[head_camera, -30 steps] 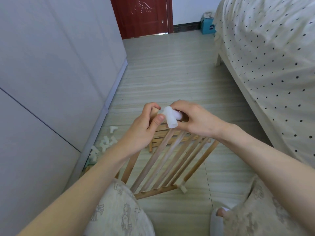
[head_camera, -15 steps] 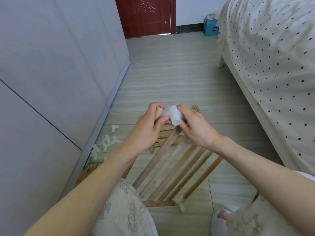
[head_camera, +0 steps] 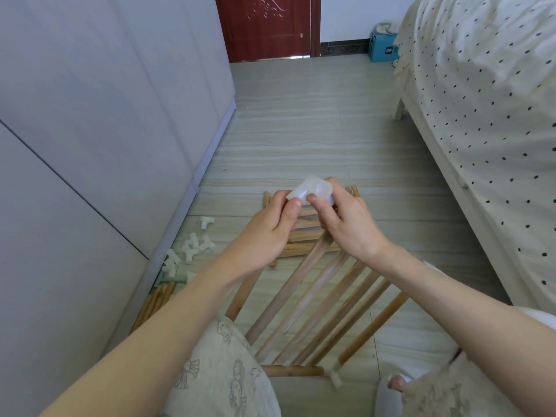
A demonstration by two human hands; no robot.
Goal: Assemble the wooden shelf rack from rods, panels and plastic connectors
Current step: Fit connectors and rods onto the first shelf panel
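- My left hand (head_camera: pixel 264 233) grips the top of a side rod of the slatted panel (head_camera: pixel 316 305), and my right hand (head_camera: pixel 346 224) pinches the translucent plastic connector (head_camera: pixel 313 191) at that same spot, above the floor (head_camera: pixel 285 139).
- I cannot tell whether the rod end sits inside a socket yet; my fingers hide the joint.
- If I push at a tilt, I judge the connector may jam crookedly or pop off.
- The panel leans from my lap with its lower end near the floor, so a hard push could make it slide or twist.
- Spare connectors (head_camera: pixel 192 248) and loose rods (head_camera: pixel 156 299) lie by the wall, well apart; a dropped piece could roll among them.
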